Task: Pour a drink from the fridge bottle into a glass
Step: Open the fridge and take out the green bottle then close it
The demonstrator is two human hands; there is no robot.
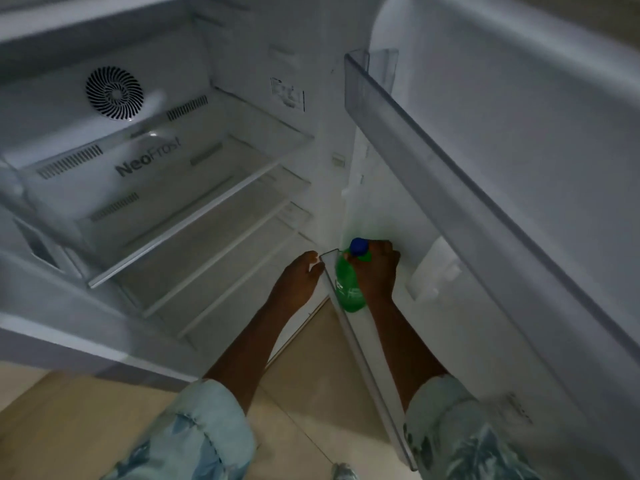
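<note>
Fingers (389, 252) of the right hand (375, 271) wrap tight around the neck and shoulder of the green bottle (348, 284), just under its blue cap (359, 245). Left hand (299, 275) sits at 9 o'clock of the bottle, thumb and fingers loosely curled near the front corner of the lower door bin (363, 368); contact with the rim hard to confirm, nothing held.

Counts: one bottle, one cap, two hands, two rolled light-blue patterned sleeves (207, 431). Two door bins visible, the upper door bin (415, 133) at 12–1 o'clock of the bottle. One round fan grille (114, 93) at 10 o'clock, "NeoFrost" lettering below it. About four glass shelves (194, 216) in the fridge, all bare.

Bottle stands in the lower door bin, at its hinge-side end, close to the fridge body. Open room above the bottle up to the upper bin; open gap between door and cabinet at 9 o'clock, tiled floor (311, 375) below.

Bottle base hidden behind the bin's front wall; label blurred, unreadable. Bottle edges motion-smeared. Dim light overall. Something small at bottom edge near 6 o'clock, cut off, unidentifiable.
</note>
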